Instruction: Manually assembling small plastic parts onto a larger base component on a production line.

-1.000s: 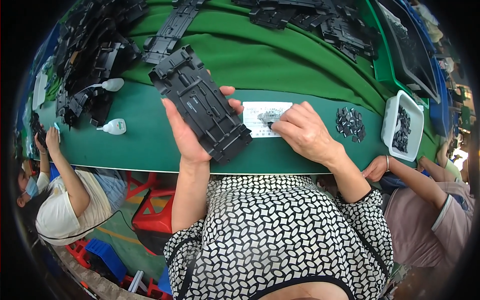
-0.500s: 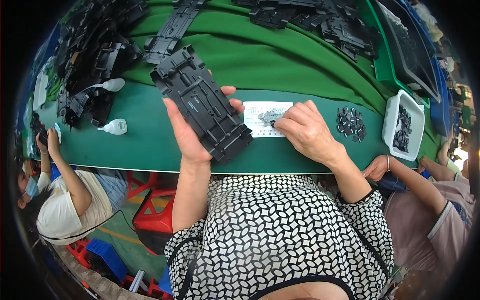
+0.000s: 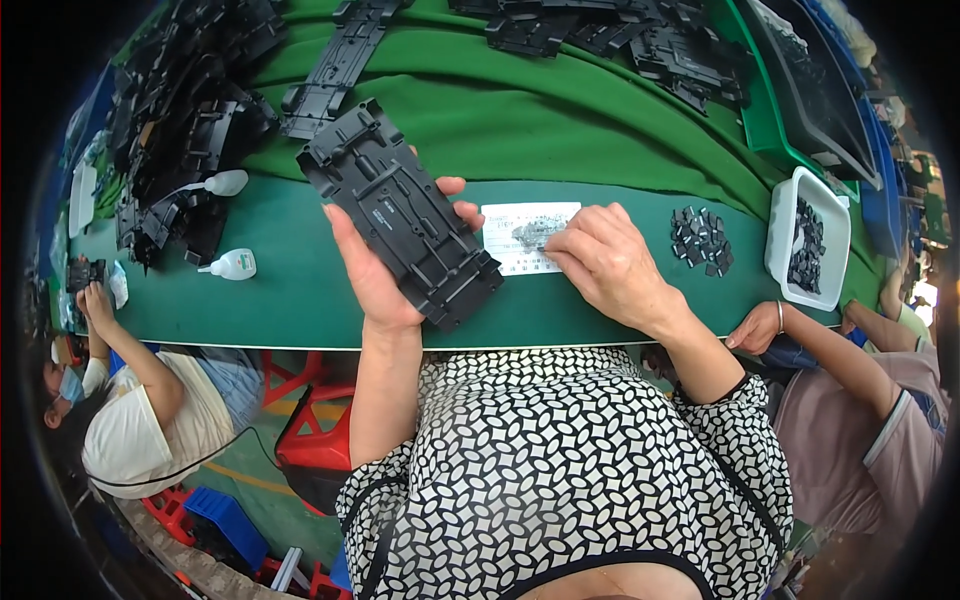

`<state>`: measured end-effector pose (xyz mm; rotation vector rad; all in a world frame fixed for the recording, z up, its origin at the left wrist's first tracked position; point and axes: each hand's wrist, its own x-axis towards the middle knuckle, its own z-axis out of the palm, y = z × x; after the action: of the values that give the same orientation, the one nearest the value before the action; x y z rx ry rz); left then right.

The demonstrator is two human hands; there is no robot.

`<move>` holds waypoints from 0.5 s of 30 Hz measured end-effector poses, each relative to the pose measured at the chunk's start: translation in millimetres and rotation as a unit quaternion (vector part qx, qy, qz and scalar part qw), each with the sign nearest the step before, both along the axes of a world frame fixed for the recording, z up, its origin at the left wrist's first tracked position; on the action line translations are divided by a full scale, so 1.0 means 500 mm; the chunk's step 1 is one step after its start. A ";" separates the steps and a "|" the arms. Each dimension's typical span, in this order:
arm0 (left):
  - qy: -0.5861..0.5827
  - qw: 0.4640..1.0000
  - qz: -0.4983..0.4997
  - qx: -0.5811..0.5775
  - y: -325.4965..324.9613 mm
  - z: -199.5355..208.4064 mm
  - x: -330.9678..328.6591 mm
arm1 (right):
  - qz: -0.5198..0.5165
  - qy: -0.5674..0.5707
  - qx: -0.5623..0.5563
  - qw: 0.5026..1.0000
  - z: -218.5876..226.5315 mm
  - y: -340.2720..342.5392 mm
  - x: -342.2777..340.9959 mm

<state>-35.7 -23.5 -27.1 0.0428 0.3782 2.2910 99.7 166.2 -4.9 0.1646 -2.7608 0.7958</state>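
A long black moulded plastic part (image 3: 400, 215) rests tilted in my left hand (image 3: 365, 265). Its ribbed, recessed face is turned up, and my fingers wrap its far edge with the thumb along the near side. Over a white printed paper slip (image 3: 508, 258) on the table, my right hand (image 3: 610, 260) is closed in a pinch. The fingertips touch a grey smudged patch on the slip. A small black piece showed at these fingertips a moment ago; now the fingers hide it.
Small black pieces (image 3: 701, 240) lie right of the slip, more in a white tray (image 3: 775, 240). Two white squeeze bottles (image 3: 234, 264) (image 3: 228, 183) sit left. Black parts are heaped on green cloth (image 3: 450, 120) at the back. Co-workers sit on both sides, one's hand (image 3: 757, 328) at the table edge.
My right fingertips have shifted slightly on the slip, and the small black piece no longer shows at them. The black plastic part stays in my left hand. The left co-worker's hands moved a little.
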 end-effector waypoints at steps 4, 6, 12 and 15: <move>0.011 1.000 -0.006 -0.005 0.002 0.003 0.002 | -0.011 0.026 -0.026 0.999 0.009 0.010 -0.003; 0.033 0.999 0.002 -0.033 0.002 0.007 0.006 | -0.131 -0.114 -0.274 0.946 0.033 0.007 -0.005; 0.025 0.999 -0.001 -0.038 0.005 0.018 0.012 | -0.157 -0.215 -0.704 0.659 0.054 0.021 -0.014; 0.006 1.000 -0.005 -0.007 0.004 0.011 0.010 | -0.140 -0.229 -0.761 0.591 0.051 0.017 -0.008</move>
<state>-30.8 -21.7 -21.7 0.0525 0.3991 2.2799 95.7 174.7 20.7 -0.8572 -1.2774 2.8717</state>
